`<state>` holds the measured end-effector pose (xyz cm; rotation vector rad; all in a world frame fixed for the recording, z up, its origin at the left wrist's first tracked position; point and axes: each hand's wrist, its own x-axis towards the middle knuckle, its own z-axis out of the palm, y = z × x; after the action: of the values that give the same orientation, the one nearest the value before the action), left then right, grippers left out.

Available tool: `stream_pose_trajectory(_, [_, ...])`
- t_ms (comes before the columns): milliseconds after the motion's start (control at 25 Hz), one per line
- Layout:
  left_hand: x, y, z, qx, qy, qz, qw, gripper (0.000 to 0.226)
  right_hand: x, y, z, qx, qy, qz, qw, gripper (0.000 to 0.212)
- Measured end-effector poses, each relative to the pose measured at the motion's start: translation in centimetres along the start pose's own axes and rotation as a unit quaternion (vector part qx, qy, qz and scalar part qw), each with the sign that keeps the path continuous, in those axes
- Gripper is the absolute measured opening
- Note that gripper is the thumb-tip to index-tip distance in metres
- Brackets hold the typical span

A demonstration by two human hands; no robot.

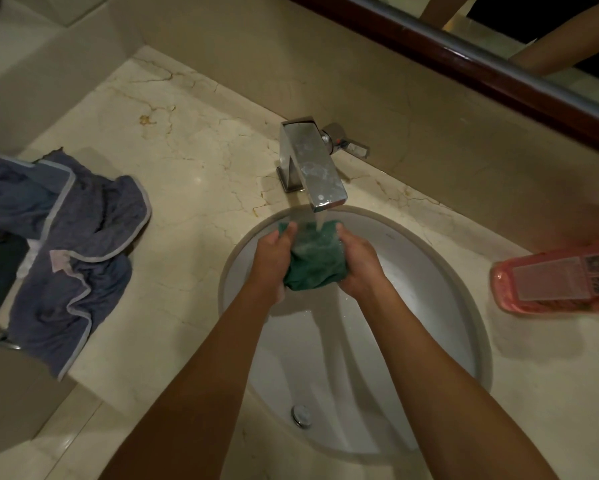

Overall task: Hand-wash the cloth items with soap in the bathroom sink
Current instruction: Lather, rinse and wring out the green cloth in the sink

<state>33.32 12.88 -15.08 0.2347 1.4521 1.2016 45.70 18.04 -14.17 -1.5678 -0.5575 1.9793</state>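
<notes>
Pink soap bottle (556,278), label unreadable

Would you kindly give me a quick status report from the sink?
Left hand and right hand both grip green cloth under running faucet. Grey-blue cloth waits on counter. Nothing in the way.

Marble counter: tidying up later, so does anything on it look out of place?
Yes. The crumpled blue-grey cloth droops over the beige marble counter edge at the left, and the pink liquid soap bottle lies on its side at the right.
</notes>
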Motion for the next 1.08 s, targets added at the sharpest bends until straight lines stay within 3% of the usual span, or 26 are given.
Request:
stream_pose_trajectory(120, [-0.3, 0.2, -0.3, -0.047, -0.041, -0.026, 0.998, 0.027, 0.3, -0.5, 0.1, 0.021, 0.002, -0.002, 1.000, 0.037])
stream_pose_trajectory(280, [0.2, -0.3, -0.5, -0.078, -0.017, -0.039, 0.996, 0.031, -0.7, 0.5, -0.2, -0.004, -0.130, 0.002, 0.992, 0.033])
stream_pose_trajectory(360, [0.2, -0.3, -0.2, -0.096, 0.010, -0.036, 0.995, 0.030, -0.5, 1.3, 0.1, -0.006, -0.168, -0.024, 0.985, 0.046])
stream_pose_trajectory(440, [0.3, -0.2, 0.0, -0.109, 0.033, -0.028, 0.993, 0.028, -0.1, 1.4, 1.1, 0.008, -0.131, -0.042, 0.990, 0.046])
stream_pose_trajectory(560, [0.4, 0.1, 0.5, -0.097, 0.042, -0.020, 0.994, 0.024, -0.2, 0.8, 2.6, -0.023, 0.011, -0.060, 0.998, 0.020])
stream_pose_trajectory(680, [0.3, 0.2, 1.0, -0.069, 0.039, -0.003, 0.997, 0.022, 0.3, 0.6, 2.8, -0.028, 0.103, -0.037, 0.994, 0.026])
stream_pose_trajectory(800, [0.1, -0.1, 1.0, -0.043, 0.033, 0.006, 0.999, 0.025, 0.0, 0.3, 1.9, -0.057, 0.035, 0.019, 0.998, 0.036])
stream_pose_trajectory(880, [-0.2, -0.3, 0.9, -0.034, 0.026, 0.002, 0.999, 0.027, -0.4, 0.7, 1.4, -0.091, -0.031, -0.001, 0.995, 0.031])
stream_pose_trajectory(1000, [-0.4, -0.7, 1.2, -0.030, 0.022, 0.000, 0.999, 0.029, -0.7, 1.0, 1.8, -0.036, 0.030, -0.043, 0.998, 0.020])
stream_pose_trajectory(1080, [-0.4, -0.7, 1.4, -0.019, 0.019, 0.004, 1.000, 0.028, -0.5, 1.4, 2.3, -0.029, 0.087, -0.034, 0.995, 0.026])
